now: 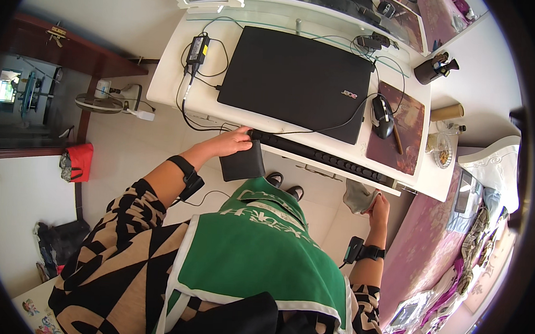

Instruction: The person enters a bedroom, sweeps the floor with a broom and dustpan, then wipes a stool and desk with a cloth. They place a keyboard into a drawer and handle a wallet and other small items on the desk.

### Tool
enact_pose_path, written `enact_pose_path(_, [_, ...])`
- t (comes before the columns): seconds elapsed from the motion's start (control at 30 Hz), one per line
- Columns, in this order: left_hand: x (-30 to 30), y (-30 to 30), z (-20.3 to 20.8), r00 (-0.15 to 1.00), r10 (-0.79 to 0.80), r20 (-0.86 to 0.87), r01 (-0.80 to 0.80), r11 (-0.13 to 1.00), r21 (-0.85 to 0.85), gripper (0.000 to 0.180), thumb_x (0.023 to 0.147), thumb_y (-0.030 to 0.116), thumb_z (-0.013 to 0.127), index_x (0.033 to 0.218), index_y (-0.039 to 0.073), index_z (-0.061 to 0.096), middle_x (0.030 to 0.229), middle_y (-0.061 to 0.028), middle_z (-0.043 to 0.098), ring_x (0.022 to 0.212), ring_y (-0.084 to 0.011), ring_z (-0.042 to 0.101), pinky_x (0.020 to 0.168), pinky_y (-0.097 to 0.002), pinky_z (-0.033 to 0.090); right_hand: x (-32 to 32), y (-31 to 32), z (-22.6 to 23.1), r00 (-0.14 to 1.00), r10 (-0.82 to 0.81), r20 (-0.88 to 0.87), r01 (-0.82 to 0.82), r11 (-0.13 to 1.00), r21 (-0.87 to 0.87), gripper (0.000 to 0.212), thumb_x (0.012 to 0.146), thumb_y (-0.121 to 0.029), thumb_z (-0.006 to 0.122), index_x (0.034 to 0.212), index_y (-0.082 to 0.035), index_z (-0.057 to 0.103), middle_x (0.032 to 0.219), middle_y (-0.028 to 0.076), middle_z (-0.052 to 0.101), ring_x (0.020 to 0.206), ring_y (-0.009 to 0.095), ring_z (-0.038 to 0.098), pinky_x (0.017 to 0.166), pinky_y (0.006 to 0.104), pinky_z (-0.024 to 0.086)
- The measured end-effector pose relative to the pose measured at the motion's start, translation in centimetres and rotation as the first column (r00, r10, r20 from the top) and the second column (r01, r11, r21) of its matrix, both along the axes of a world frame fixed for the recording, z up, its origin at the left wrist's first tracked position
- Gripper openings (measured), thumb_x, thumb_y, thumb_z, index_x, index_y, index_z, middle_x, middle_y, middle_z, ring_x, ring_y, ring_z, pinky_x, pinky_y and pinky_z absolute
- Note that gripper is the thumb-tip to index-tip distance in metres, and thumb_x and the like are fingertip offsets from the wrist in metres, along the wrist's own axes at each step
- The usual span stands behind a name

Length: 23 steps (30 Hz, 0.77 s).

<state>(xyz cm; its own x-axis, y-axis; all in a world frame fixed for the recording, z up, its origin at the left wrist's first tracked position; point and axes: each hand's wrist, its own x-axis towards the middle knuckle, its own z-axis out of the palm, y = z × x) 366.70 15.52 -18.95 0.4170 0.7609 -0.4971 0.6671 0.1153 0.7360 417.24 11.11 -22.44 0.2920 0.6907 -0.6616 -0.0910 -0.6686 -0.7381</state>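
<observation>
My left hand [237, 142] is closed at the left end of the white desk's slightly open drawer [389, 187]. From its fingers a black, flat rectangular thing [242, 165] hangs in front of the drawer; its kind is unclear. A long black strip-like thing with a row of bumps [316, 154] shows inside the drawer opening. Beyond the drawer's right end, my right hand [379, 209] grips a crumpled grey cloth [358, 198], held below desk height. Both forearms wear black straps with small devices.
On the white desk lie a closed black laptop [298, 82], a power adapter [198, 49], a mouse [382, 115] and a brown mat [409, 134]. Cables cross the top. A bed [407, 256] stands to the right, a fan [100, 103] at the left.
</observation>
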Motion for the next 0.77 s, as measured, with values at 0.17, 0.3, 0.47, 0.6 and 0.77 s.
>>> enact_pose_path(0.17, [-0.3,0.2,0.1,0.996,0.011,0.087,-0.007,0.999,-0.048,0.035,0.089,0.029,0.048,0.105,-0.002,0.055,0.112,-0.0068,0.045,0.108,-0.0195,0.046,0.093,-0.0293,0.034,-0.7,0.4,0.6,0.99,0.052,-0.129,-0.05,0.999,0.021,0.026,0.09,-0.015,0.04,0.103,0.001,0.056,0.067,0.004,0.056,0.046,0.014,0.052,0.036,0.0256,0.043])
enact_pose_path(0.3, [-4.2,-1.3,3.7,0.951,0.227,0.21,-0.2,0.97,-0.139,0.035,0.09,0.028,0.049,0.109,-0.001,0.053,0.107,-0.0028,0.046,0.105,-0.0142,0.045,0.091,-0.0268,0.033,-0.7,0.9,0.2,0.957,0.057,-0.285,-0.028,0.994,0.104,0.027,0.09,-0.016,0.04,0.104,0.002,0.055,0.072,0.006,0.058,0.05,0.015,0.054,0.039,0.0272,0.044])
enact_pose_path(0.47, [-5.3,-2.4,5.9,0.832,0.491,0.257,-0.434,0.866,-0.248,0.034,0.09,0.027,0.05,0.111,0.0,0.052,0.105,-0.0008,0.046,0.105,-0.0131,0.045,0.092,-0.0264,0.033,-1.0,2.0,-0.4,0.931,0.003,-0.364,0.046,0.991,0.126,0.035,0.092,-0.018,0.042,0.121,0.001,0.046,0.098,0.008,0.059,0.082,0.016,0.059,0.067,0.0281,0.049])
enact_pose_path(0.6, [-4.3,-3.9,4.3,0.907,0.371,0.201,-0.337,0.923,-0.183,0.035,0.09,0.027,0.049,0.114,0.001,0.051,0.108,-0.0015,0.045,0.105,-0.0136,0.045,0.093,-0.026,0.032,-1.9,3.2,-0.6,0.89,0.061,-0.452,0.012,0.987,0.157,0.041,0.094,-0.02,0.041,0.13,-0.002,0.038,0.112,0.007,0.056,0.101,0.017,0.055,0.086,0.0286,0.044])
enact_pose_path(0.77, [-3.0,-5.9,2.8,0.871,0.431,0.234,-0.38,0.895,-0.233,0.04,0.09,0.03,0.051,0.119,0.001,0.047,0.118,-0.0022,0.041,0.116,-0.0142,0.039,0.099,-0.0273,0.028,-1.8,3.7,0.0,0.863,0.088,-0.497,-0.02,0.99,0.142,0.043,0.091,-0.016,0.041,0.131,-0.002,0.037,0.112,0.008,0.056,0.098,0.017,0.056,0.084,0.0292,0.045])
